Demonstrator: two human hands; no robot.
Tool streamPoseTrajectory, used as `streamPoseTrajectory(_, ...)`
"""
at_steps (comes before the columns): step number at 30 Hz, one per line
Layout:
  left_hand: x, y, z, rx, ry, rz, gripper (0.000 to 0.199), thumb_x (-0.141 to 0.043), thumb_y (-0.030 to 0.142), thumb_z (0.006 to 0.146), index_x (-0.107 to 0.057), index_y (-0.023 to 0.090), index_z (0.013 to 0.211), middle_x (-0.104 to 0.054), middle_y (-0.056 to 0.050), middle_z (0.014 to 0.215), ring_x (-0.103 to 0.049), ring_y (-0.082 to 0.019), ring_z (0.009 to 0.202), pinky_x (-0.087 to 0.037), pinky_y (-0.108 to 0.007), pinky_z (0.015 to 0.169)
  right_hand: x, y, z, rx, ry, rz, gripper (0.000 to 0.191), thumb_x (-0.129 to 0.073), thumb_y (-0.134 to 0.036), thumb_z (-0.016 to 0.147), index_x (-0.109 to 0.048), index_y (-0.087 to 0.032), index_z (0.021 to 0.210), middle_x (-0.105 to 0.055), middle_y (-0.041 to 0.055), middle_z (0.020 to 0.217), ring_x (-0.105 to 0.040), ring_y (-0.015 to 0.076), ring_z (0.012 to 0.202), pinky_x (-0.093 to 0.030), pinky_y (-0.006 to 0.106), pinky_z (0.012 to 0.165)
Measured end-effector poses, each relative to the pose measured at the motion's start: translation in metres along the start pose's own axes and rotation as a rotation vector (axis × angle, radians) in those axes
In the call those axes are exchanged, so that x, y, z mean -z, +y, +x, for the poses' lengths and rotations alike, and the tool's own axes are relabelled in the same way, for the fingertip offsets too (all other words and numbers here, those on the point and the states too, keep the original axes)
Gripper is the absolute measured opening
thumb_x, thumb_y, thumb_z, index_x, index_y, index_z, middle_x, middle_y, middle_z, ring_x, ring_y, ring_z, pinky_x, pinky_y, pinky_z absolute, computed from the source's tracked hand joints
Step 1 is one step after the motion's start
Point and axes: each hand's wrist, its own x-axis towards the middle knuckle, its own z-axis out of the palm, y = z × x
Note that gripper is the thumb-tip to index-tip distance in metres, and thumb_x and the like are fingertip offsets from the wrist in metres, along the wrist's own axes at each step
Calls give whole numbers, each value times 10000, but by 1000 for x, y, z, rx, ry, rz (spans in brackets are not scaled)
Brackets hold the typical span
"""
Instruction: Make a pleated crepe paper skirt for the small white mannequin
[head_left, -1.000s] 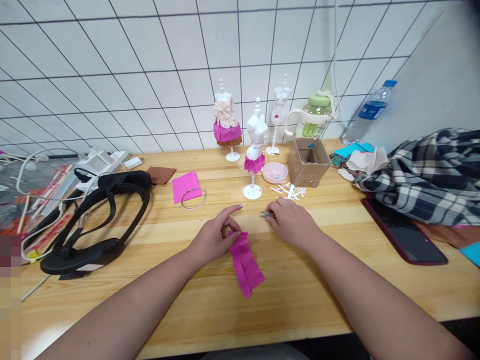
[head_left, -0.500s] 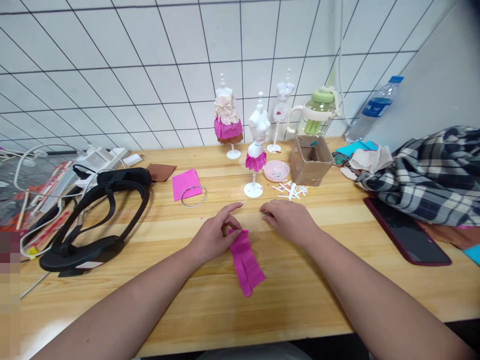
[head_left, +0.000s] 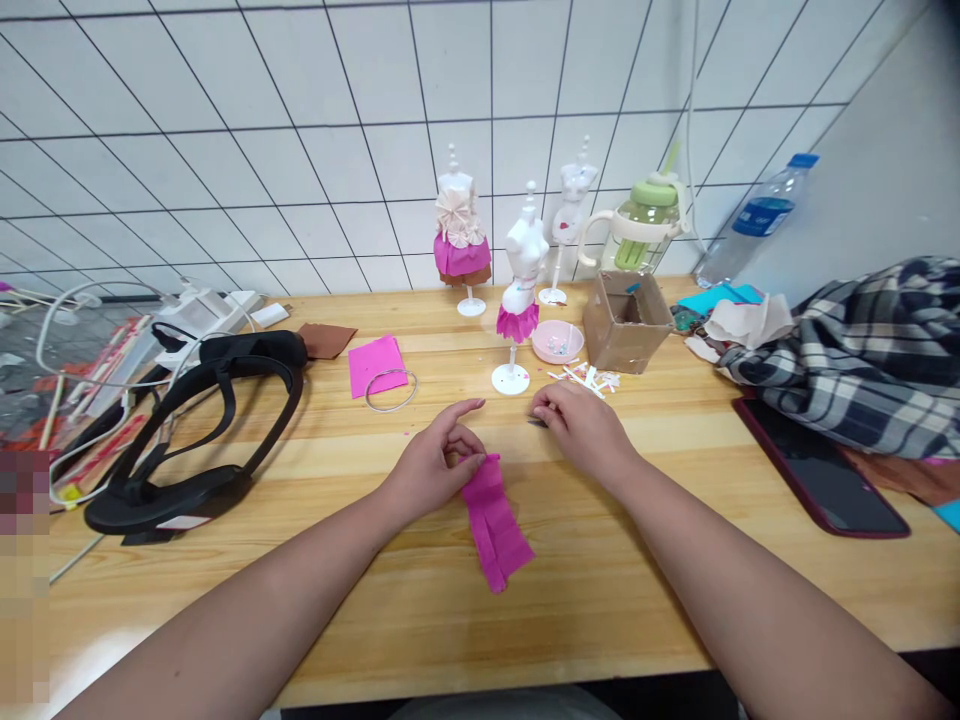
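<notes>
My left hand (head_left: 442,455) pinches the top end of a folded pink cloth strip (head_left: 499,525) between thumb and a finger, with the index finger stretched forward. The strip's lower end lies on the wooden table. My right hand (head_left: 581,420) is closed just to the right, fingertips together. A small dark pointed tool (head_left: 537,421) pokes out from under its fingers; its kind is hidden. Beyond both hands stands a small white dress form (head_left: 526,250) wearing a ruffled pink skirt (head_left: 517,322).
Behind are a dressed mini form (head_left: 459,230), a bare one (head_left: 574,200), a pink dish (head_left: 557,342) of beads, white scraps (head_left: 592,380) and a cardboard box (head_left: 628,330). Left lie pink cloth (head_left: 375,362), a metal ring (head_left: 390,408) and a black headset (head_left: 142,510); right, a phone (head_left: 825,470).
My right hand's fingers have curled in more, and the dark tool shows more clearly beneath them. My left hand keeps its pinch on the strip. The view has shifted slightly.
</notes>
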Motion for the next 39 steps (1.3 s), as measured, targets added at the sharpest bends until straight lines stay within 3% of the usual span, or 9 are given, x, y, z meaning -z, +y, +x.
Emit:
streamPoseTrajectory(5, 2, 0, 2, 26, 15, -57, 654, -627, 218, 799, -368, 180, 1398, -657, -13, 821, -622, -128, 703, -435, -228, 609, -2, 7, 3, -22, 71, 195, 103, -557, -198, 899, -630, -203, 826, -641, -6, 795, -560, 144, 763, -379, 242, 666)
streamPoseTrajectory(8, 1, -1, 2, 14, 6, -17, 653, -626, 206, 796, -374, 196, 1399, -659, -14, 835, -624, -129, 706, -431, -229, 604, -2, 10, 3, 7, 43, 134, 109, -571, -213, 899, -678, -210, 875, -672, 5, 844, -588, 153, 817, -402, 253, 707)
streamPoseTrajectory(13, 1, -2, 1, -1, -7, 16, 654, -613, 196, 807, -363, 206, 1411, -665, -17, 844, -610, -123, 688, -423, -224, 586, -2, 8, 1, 48, -82, -93, 243, -570, -287, 924, -702, -262, 1126, -712, 31, 1004, -625, 188, 921, -418, 285, 765)
streamPoseTrajectory(19, 1, -2, 1, -1, -9, 21, 647, -608, 210, 811, -363, 204, 1410, -665, -20, 843, -621, -133, 698, -431, -230, 586, -1, 2, 4, -7, -160, -250, 165, -544, -268, 925, -709, -260, 942, -713, 3, 971, -639, 183, 884, -375, 275, 666)
streamPoseTrajectory(26, 1, 0, 1, 12, -4, 20, 650, -614, 204, 803, -373, 197, 1406, -661, -15, 837, -616, -125, 694, -428, -224, 591, -8, 0, 4, -78, -137, -323, 151, -475, -248, 938, -621, -209, 944, -680, 61, 979, -618, 200, 789, -302, 287, 589)
streamPoseTrajectory(30, 0, 1, 1, 6, 4, 11, 650, -624, 214, 800, -380, 198, 1403, -659, -13, 829, -612, -129, 691, -426, -227, 590, -7, 5, 6, -161, -48, -86, 154, -454, -227, 929, -603, -197, 912, -661, 53, 915, -576, 183, 758, -320, 286, 607)
streamPoseTrajectory(34, -2, 3, 1, 46, 41, -63, 663, -639, 202, 784, -385, 190, 1396, -655, -6, 816, -614, -126, 699, -433, -227, 614, -3, -4, 2, -165, 105, 444, 145, -615, -328, 823, -659, -191, 835, -632, 23, 859, -504, 135, 679, -386, 272, 649)
streamPoseTrajectory(37, -2, 3, 3, 89, 81, -170, 685, -653, 194, 766, -380, 173, 1394, -638, 7, 796, -607, -114, 691, -453, -230, 655, -8, -23, -5, -260, -37, 836, 259, -683, -430, 745, -695, -186, 829, -623, 1, 750, -492, 127, 642, -399, 266, 622)
streamPoseTrajectory(39, -1, 2, 5, 113, 103, -203, 699, -669, 205, 755, -382, 172, 1392, -635, 9, 800, -594, -103, 664, -449, -225, 646, -14, -36, -9, -309, -114, 933, 264, -725, -420, 697, -706, -179, 804, -647, 5, 753, -533, 135, 680, -422, 272, 652)
